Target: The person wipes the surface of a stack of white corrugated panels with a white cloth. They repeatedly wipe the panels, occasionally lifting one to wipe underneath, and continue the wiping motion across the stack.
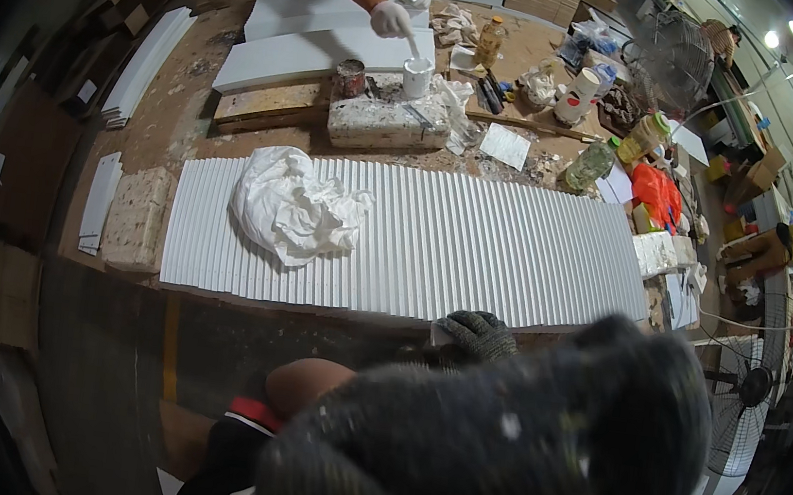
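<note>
At the table's front edge is my left hand (479,334) in a dark grey knit glove, beside the row of white slats (475,247). Its fingers are curled; a small pale edge shows by them, too little to name. Close up and smeared by motion, my right hand (492,434), in a dark glove, fills the lower right. It covers part of my body and left arm, and its fingers cannot be made out. A crumpled white cloth (294,206) lies on the slats' left part.
Across the table a co-worker's gloved hand (391,20) holds a brush in a white can (417,79) on a stained block (381,124). Jars (587,164), an orange bag (655,196) and a paper cup (580,94) stand right. A fan (752,386) stands beyond.
</note>
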Demonstrator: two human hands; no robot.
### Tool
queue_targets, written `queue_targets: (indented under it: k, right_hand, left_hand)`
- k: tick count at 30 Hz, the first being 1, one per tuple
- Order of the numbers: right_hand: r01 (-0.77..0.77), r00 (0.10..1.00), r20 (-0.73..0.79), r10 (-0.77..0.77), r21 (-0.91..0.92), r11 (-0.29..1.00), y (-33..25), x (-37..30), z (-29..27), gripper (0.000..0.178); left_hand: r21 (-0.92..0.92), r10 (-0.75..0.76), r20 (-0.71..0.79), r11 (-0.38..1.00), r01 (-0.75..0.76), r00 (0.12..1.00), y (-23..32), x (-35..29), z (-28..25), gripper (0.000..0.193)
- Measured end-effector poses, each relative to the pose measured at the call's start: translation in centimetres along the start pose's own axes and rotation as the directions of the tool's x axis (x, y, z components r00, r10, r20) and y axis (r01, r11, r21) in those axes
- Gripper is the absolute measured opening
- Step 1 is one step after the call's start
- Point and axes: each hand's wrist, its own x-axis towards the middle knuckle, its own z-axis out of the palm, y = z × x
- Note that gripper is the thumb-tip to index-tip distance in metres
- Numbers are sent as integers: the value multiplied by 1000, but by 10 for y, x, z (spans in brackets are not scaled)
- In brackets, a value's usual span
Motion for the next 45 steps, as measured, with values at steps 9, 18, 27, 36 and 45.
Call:
queue_targets:
  k: [9, 18, 27, 36, 45]
  right_hand:
    - [121, 992, -47, -121, -6, 993, 44, 38, -25, 51]
    - [108, 992, 48, -116, 147, 983, 76, 77, -5, 50]
    - [175, 983, 43, -177, 49, 983, 51, 132, -23, 48]
    - [-42, 995, 96, 38, 40, 998, 3, 173, -22, 46]
    - [-132, 990, 58, 129, 41, 990, -18, 171, -18, 44]
  left_hand:
    - [44, -79, 74, 996, 76, 994, -17, 33, 1, 45]
    - [183, -35, 16, 983, 32, 999, 13, 41, -24, 45]
    - [279, -18, -32, 960, 27, 999, 62, 35, -43, 44]
    - [216, -47, -25, 975, 51, 999, 161, 30, -85, 44]
    - [186, -45, -1, 981, 45, 999, 182, 28, -93, 43]
